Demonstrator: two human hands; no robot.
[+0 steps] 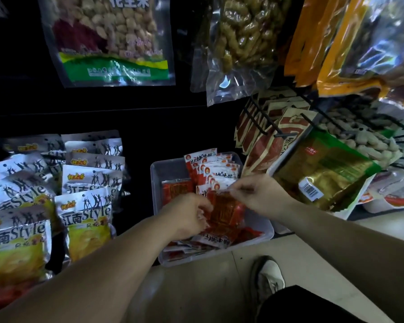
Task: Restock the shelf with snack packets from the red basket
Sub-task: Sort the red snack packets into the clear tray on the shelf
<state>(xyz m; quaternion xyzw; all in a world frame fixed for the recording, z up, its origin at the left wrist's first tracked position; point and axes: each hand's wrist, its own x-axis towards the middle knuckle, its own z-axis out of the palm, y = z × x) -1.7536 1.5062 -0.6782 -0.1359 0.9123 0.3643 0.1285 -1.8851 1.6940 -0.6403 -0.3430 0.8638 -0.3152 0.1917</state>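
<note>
My left grip [189,215] and right grip [259,194] both pinch one red packet [226,210], likely steadying it to slot into the clear bin [156,183].

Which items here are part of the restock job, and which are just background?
Job:
- left hand and right hand, both holding the red snack packet
- white-and-red packets standing in a row
- clear plastic bin holding them

Background:
- silver Style chip bags
- hanging peanut bag
- green-gold bag with barcode
- shoe
</note>
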